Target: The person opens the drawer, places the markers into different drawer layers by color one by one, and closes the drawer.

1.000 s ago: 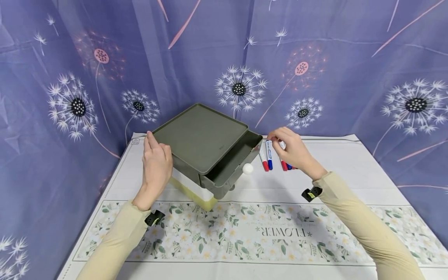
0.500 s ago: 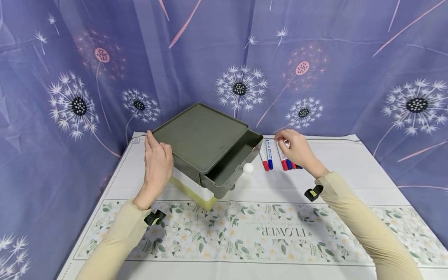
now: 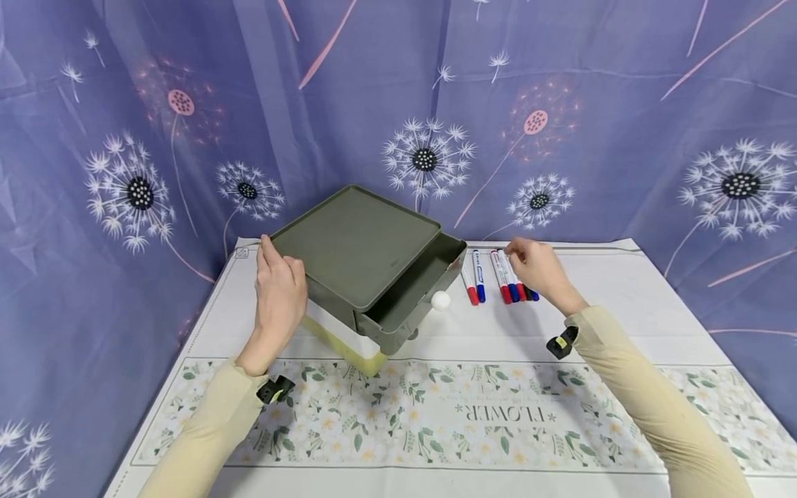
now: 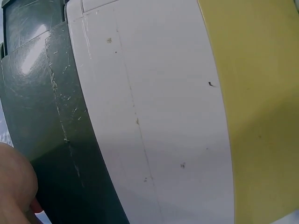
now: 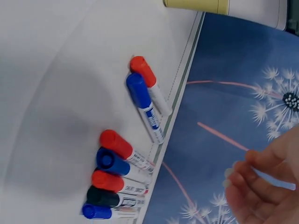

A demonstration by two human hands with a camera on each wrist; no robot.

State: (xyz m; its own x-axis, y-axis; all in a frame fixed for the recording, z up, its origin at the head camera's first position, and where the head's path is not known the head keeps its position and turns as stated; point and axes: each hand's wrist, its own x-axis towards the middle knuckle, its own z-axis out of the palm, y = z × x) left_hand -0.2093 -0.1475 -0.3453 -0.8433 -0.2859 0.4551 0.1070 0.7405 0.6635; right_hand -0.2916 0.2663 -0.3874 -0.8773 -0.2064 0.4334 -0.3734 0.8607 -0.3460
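A three-colour drawer unit stands left of centre: dark green top tier [image 3: 358, 245], white middle and yellow base [image 3: 345, 353]. Its top drawer [image 3: 414, 294] is pulled out, with a white knob [image 3: 441, 300]. My left hand [image 3: 279, 301] rests against the unit's left side, fingers straight; the left wrist view shows the three tiers close up. Several capped markers [image 3: 501, 277] lie in a row at the table's back. My right hand [image 3: 543, 270] hovers above their right end, fingers loosely bent; nothing shows between them in the right wrist view.
Two more markers, a red-capped one [image 3: 471, 292] and a blue-capped one [image 3: 479, 273], lie between the drawer and the row. A purple dandelion curtain [image 3: 486, 97] hangs behind the table. A floral-printed white cloth [image 3: 436, 415] covers the tabletop.
My right hand has moved rightward along the markers, uncovering more of the row. The left hand, the drawer unit and the markers appear to stay in place.
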